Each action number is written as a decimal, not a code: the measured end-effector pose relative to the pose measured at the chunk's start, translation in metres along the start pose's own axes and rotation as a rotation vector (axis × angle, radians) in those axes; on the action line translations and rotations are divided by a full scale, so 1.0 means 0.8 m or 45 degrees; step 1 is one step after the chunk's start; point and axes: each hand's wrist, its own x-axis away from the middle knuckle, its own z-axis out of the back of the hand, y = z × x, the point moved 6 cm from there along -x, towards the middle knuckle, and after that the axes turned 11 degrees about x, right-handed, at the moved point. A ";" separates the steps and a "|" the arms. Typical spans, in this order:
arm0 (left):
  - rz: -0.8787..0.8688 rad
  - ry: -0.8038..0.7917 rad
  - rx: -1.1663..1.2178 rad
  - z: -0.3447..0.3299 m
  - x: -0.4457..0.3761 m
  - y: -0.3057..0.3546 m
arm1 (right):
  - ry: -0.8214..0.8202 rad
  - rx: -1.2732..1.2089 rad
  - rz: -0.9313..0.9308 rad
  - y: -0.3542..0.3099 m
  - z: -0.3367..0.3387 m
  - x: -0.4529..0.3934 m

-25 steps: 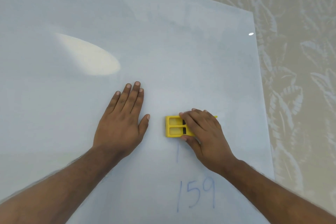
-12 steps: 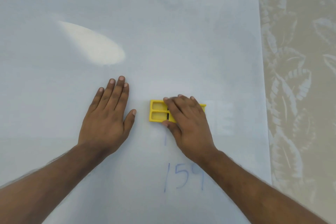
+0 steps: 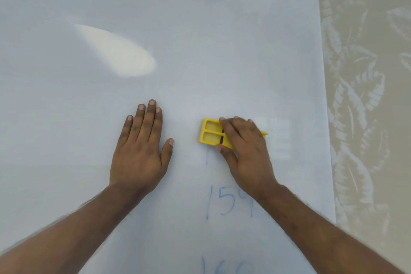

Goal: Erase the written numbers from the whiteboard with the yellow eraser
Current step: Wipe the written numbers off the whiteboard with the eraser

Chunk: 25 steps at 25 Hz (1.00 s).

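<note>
A large whiteboard (image 3: 200, 29) lies flat and fills most of the view, with a bright oval glare (image 3: 115, 51) on its left half. The person's left hand (image 3: 140, 149) rests palm-down on the board, fingers straight and close together, the thumb spread out to the side; it holds nothing. Just to its right, apart from the thumb, sits the yellow eraser (image 3: 211, 134), lying flat on the board with its ribbed plastic back facing up and its long side running left to right. The right hand (image 3: 244, 151) covers the eraser's right half: the fingers curl over the far edge and top, and the thumb presses against the near edge, so the grip pinches the eraser between thumb and fingers. Only the eraser's left end and a small tip at the right show past the hand. A faint blue stroke (image 3: 206, 159) lies just below the eraser's left corner. Nearer the person, between the forearms, the blue number 159 (image 3: 224, 202) is written, its last digit partly hidden by the right wrist. Another blue number (image 3: 224, 267) is cut off at the bottom edge. To the right of the board is a beige surface with a pale leaf pattern (image 3: 367, 95).
</note>
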 end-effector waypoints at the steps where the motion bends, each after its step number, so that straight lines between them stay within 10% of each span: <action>1: 0.002 -0.003 -0.003 0.000 0.002 0.000 | -0.023 0.005 0.061 -0.013 -0.005 0.010; 7: -0.012 -0.021 0.004 0.000 0.018 0.003 | -0.145 0.129 0.267 -0.003 -0.001 0.080; 13: 0.008 -0.040 0.008 -0.005 0.033 0.009 | 0.032 -0.007 -0.164 0.028 0.013 0.020; 19: -0.037 -0.041 0.024 -0.006 0.060 0.013 | -0.169 0.019 0.219 -0.031 -0.012 0.092; 25: -0.036 -0.076 0.017 -0.009 0.095 0.019 | -0.198 0.028 0.114 0.017 0.008 0.121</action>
